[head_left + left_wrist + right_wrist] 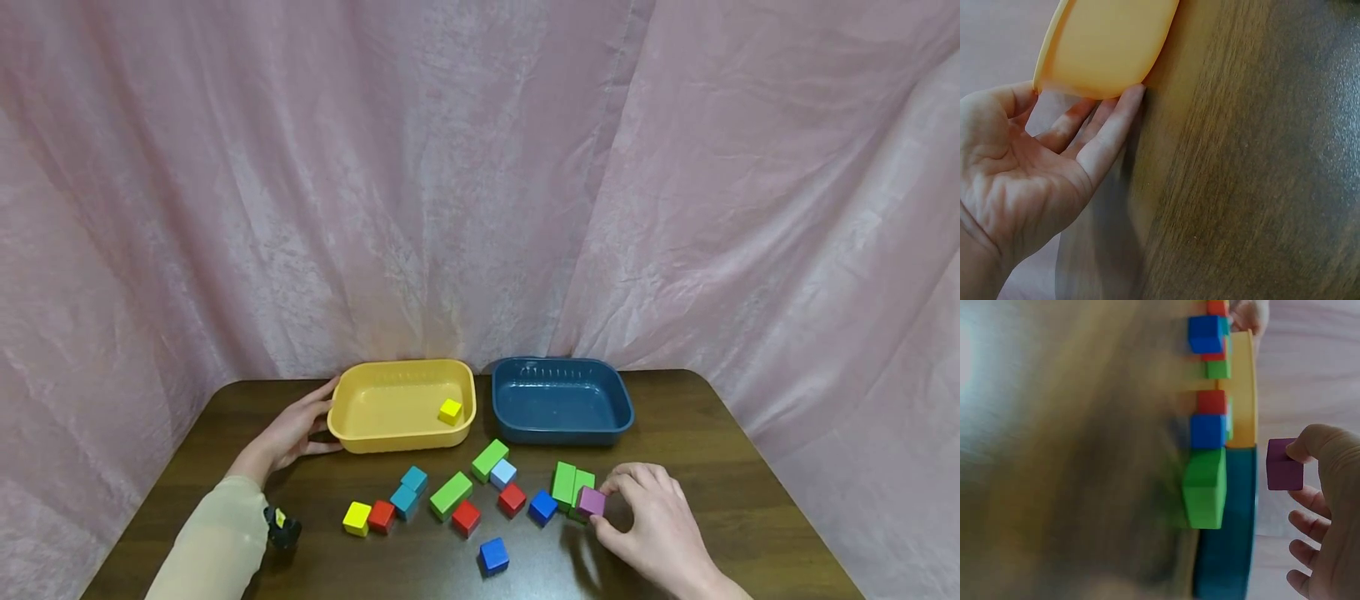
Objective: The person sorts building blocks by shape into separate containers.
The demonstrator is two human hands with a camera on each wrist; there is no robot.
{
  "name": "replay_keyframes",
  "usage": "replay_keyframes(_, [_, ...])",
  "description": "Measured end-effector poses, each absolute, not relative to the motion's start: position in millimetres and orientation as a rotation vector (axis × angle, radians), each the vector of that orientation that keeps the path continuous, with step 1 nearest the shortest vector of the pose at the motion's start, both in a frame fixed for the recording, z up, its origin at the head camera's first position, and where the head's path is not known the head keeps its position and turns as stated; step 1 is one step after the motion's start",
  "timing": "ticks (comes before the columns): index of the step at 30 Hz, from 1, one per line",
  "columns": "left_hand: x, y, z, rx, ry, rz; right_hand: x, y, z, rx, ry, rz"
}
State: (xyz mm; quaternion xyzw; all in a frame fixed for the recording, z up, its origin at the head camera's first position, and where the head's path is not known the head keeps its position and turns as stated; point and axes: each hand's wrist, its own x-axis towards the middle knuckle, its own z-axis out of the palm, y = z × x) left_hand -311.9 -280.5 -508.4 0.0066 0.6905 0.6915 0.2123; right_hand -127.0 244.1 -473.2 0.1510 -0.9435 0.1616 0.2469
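Note:
My left hand holds the left end of the yellow tray, fingers spread along its outer wall. In the left wrist view, fingertips lie at the tray's rim and lower edge. One yellow cube sits inside, near the right end. My right hand pinches a purple cube between thumb and fingers. From the head, that cube overlaps the green blocks; the right wrist view has it raised above the tabletop, the other fingers loosely bent.
A blue tray stands right of the yellow one. Several blocks lie in front: a yellow cube, red cubes, teal cubes, a light blue cube, blue cubes and a green block. A pink curtain hangs behind.

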Motion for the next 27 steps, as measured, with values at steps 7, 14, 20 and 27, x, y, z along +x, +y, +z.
replay_keyframes(7, [-311,-280,-508,0.021,1.922,1.919,-153,239,-454,0.441,-2.524,0.484])
replay_keyframes(14, [-310,-279,-509,0.022,1.92,1.92,-183,225,-442,0.456,-2.506,0.523])
replay_keyframes(20, [-309,-279,-510,0.019,1.92,1.919,-202,211,-437,0.462,-2.543,0.563])
replay_keyframes(27, [-309,-280,-509,0.031,1.935,1.919,-226,197,-434,0.509,-2.547,0.589])
